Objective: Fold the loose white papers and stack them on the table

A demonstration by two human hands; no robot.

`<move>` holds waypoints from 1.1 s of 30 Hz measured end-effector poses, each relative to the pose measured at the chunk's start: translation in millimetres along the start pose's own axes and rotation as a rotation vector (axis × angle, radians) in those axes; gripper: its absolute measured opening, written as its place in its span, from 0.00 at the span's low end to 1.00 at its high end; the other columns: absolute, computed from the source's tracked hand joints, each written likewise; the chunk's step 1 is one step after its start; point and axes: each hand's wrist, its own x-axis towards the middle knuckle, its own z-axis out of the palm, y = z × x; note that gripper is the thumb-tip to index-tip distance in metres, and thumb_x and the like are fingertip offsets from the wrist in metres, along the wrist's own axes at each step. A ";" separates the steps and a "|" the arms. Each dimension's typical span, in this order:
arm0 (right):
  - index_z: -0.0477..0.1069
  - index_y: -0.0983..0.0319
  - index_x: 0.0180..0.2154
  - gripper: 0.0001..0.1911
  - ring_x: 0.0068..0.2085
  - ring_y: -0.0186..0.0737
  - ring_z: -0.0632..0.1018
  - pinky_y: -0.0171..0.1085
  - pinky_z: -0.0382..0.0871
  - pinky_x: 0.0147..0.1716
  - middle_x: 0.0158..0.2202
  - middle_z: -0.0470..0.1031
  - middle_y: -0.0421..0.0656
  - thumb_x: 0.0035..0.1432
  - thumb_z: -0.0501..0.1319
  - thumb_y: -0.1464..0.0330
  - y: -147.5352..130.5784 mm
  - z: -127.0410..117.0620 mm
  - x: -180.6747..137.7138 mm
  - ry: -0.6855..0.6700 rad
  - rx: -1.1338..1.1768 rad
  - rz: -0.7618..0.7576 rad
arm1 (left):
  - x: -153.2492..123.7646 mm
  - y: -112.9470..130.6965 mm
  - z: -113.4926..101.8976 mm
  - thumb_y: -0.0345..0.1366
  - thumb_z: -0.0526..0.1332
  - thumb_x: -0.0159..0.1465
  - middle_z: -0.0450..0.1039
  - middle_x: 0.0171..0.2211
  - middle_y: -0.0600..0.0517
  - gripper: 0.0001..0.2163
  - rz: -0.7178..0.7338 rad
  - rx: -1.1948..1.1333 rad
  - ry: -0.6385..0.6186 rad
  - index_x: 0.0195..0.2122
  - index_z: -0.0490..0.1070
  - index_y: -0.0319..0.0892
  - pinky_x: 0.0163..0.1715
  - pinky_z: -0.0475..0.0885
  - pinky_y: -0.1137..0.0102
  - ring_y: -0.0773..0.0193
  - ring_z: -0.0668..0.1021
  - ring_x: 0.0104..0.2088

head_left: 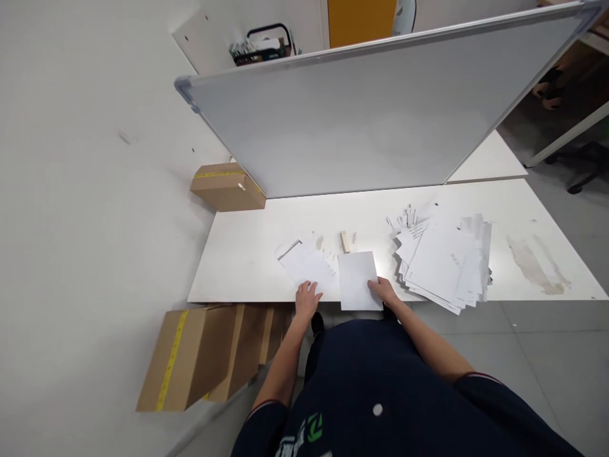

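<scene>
1. Two hands work at the near edge of a white table (247, 254). The left hand (307, 299) lies open and flat, fingers spread, pressing on a small stack of papers (307, 261) and gripping nothing.
2. The right hand (383, 291) is closed on the lower right edge of a blank white sheet (358, 279), thumb on top. The sheet lies flat on the table between the two hands, its near edge reaching just past the table edge.
3. A large loose pile of papers (442, 263) sits to the right of the sheet, fanned out. A small beige object (345, 241) lies just beyond the sheet.
4. Containers: a row of cardboard boxes (190, 355) stands on the floor at the left, below the table, and a single box (227, 187) lies beside the leaning whiteboard (361, 120). All are shut with yellow tape, so their contents are hidden. A black basket (264, 44) far behind holds items too small to identify.
5. Writing: dark marks on the small stack and on the large pile are too small to read, as is any print on the tape. A green logo (314, 426) shows on the person's dark shirt.
</scene>
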 end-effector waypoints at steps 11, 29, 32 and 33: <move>0.69 0.66 0.30 0.13 0.26 0.39 0.74 0.33 0.66 0.23 0.28 0.75 0.46 0.44 0.57 0.64 1.0 -3.6 0.0 -0.040 0.134 -0.015 | -1.4 -2.8 4.6 0.34 0.51 0.60 0.66 0.39 0.45 0.08 0.102 -0.103 0.100 0.35 0.69 0.43 0.40 0.64 0.63 0.57 0.67 0.43; 0.69 0.65 0.33 0.13 0.28 0.40 0.75 0.35 0.68 0.26 0.28 0.76 0.44 0.44 0.59 0.65 -12.0 -12.3 -8.3 -0.224 0.243 -0.022 | -5.0 14.1 -26.8 0.39 0.53 0.56 0.70 0.28 0.51 0.08 -0.289 -0.592 0.237 0.25 0.67 0.42 0.35 0.67 0.69 0.64 0.72 0.32; 0.69 0.65 0.32 0.10 0.25 0.38 0.75 0.34 0.68 0.25 0.26 0.75 0.43 0.45 0.59 0.67 -17.8 -2.7 -6.9 -0.257 0.169 -0.013 | -10.6 25.6 -26.6 0.36 0.51 0.58 0.70 0.32 0.50 0.08 -0.115 -0.624 0.232 0.27 0.67 0.42 0.39 0.67 0.68 0.64 0.72 0.37; 0.70 0.65 0.32 0.10 0.25 0.38 0.74 0.34 0.68 0.25 0.26 0.75 0.43 0.45 0.59 0.67 -20.2 1.0 -6.0 -0.270 0.151 -0.007 | -13.1 29.2 -24.4 0.35 0.50 0.59 0.70 0.34 0.49 0.09 -0.030 -0.621 0.200 0.28 0.68 0.42 0.40 0.67 0.67 0.64 0.72 0.38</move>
